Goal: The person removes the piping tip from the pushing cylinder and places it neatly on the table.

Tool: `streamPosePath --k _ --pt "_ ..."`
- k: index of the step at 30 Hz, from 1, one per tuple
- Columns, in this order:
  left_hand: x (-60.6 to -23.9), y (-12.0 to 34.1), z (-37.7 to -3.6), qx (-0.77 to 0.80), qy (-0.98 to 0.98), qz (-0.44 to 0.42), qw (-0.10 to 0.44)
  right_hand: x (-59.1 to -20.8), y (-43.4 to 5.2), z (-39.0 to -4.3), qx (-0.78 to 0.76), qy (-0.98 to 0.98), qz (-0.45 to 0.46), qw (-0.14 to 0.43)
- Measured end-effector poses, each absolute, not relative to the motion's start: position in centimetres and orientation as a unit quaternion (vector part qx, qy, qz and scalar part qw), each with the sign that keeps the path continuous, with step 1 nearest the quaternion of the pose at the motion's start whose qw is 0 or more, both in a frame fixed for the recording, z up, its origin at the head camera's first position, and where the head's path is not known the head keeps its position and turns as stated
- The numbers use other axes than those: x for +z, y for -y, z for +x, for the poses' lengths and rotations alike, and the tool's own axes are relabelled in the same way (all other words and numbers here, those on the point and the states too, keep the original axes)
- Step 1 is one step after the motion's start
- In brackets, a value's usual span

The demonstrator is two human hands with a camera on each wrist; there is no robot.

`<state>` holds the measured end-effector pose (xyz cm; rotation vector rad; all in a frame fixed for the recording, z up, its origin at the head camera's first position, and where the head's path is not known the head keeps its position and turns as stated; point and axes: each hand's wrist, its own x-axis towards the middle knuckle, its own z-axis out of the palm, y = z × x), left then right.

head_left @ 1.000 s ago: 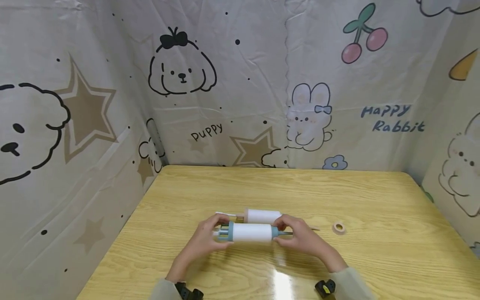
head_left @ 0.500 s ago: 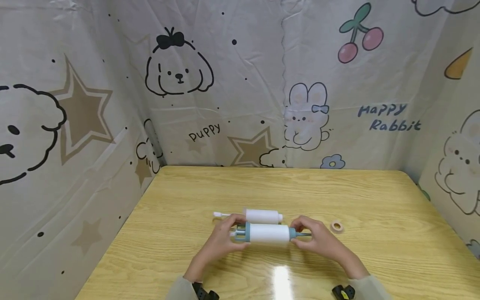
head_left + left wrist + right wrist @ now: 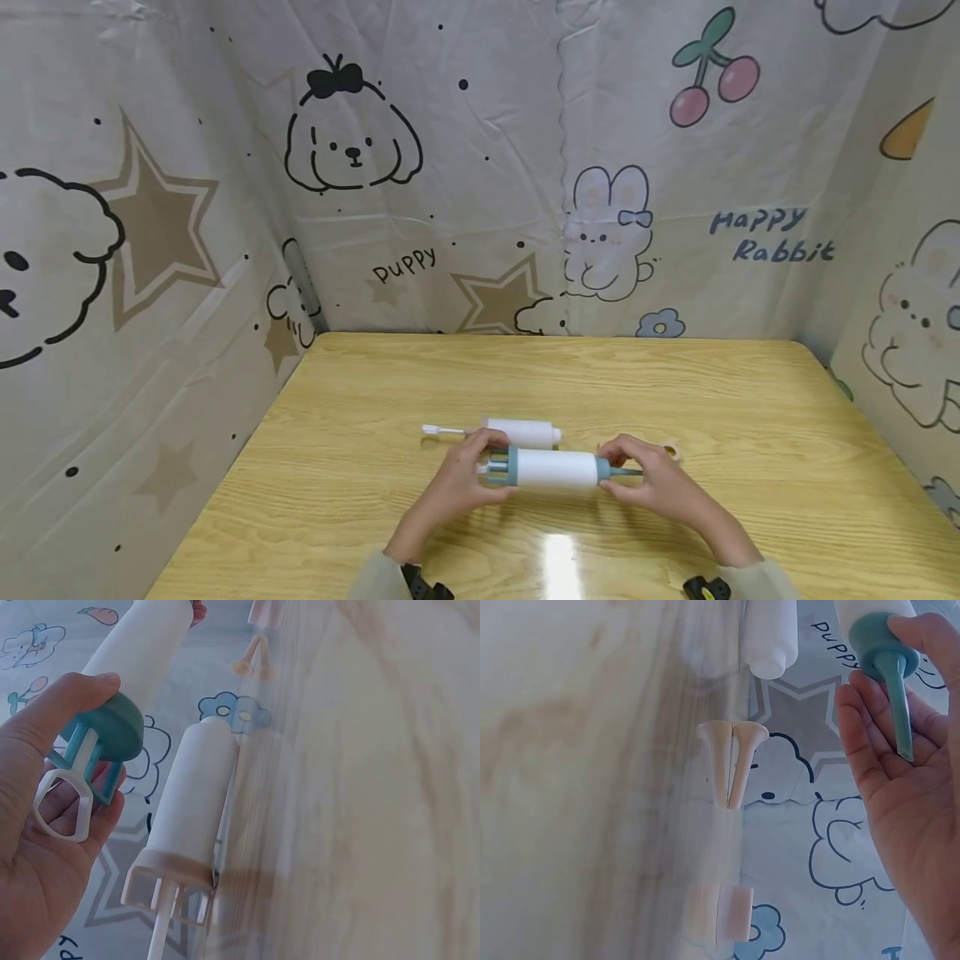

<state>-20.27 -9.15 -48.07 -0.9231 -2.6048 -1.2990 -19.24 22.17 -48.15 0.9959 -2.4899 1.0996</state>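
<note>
Where hands grip the syringe point(image 3: 557, 468), "Happy Rabbit" point(image 3: 772, 237) reads behind.

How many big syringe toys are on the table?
2. The blue syringe is held between the left hand and right hand. The pink syringe lies on the table just behind it.

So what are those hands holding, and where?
The white syringe-like tube with teal ends: left hand at the plunger end, right hand at the teal nozzle.
</note>
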Motion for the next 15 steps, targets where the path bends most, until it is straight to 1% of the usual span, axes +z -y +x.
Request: streamPosePath --k 10,13,15 --pt "-48.25 8.94 -20.26 -0.416 0.857 -0.299 0.053 -48.02 -22.28 -19.08 0.383 0.85 0.342 0.117" --pt "-48.16 9.0 -20.27 -0.415 0.858 -0.297 0.054 -48.03 -22.32 -19.2 0.395 0.855 0.324 0.09" --pt "-48.09 9.02 -20.29 -0.413 0.859 -0.296 0.055 -47.98 -22.4 -19.33 0.415 0.858 0.298 0.051"
